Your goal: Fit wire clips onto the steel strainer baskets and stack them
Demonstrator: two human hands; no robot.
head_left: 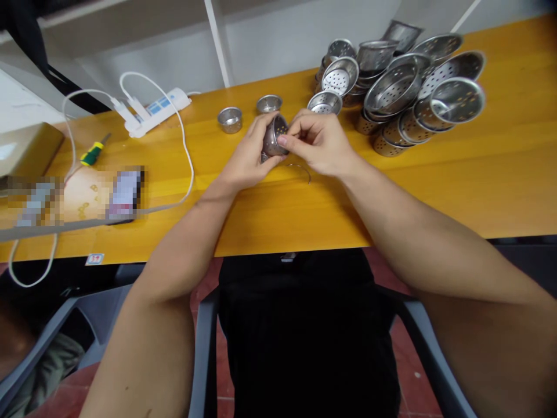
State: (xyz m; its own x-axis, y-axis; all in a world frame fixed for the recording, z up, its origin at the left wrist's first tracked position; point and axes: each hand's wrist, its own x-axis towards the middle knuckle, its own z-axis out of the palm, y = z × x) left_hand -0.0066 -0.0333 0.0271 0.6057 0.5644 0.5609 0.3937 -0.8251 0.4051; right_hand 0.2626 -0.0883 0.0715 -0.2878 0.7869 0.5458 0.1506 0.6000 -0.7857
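Note:
Both my hands meet over the middle of the yellow wooden table (435, 191). My left hand (249, 152) wraps round a small perforated steel strainer cup (275, 134), held on its side. My right hand (319, 141) pinches the cup's rim with thumb and fingers closed. A thin wire ring (301, 169) lies on the table just below my hands. Three more small steel cups stand behind them: one (230, 119) to the left, one (268, 104) in the middle, one (324, 103) to the right.
A heap of several perforated steel strainer baskets (404, 93) fills the back right of the table. At the left lie a white power strip (150, 110) with white cables, a green-and-yellow screwdriver (93, 151) and a phone (125, 194). A cardboard box (26, 148) sits far left.

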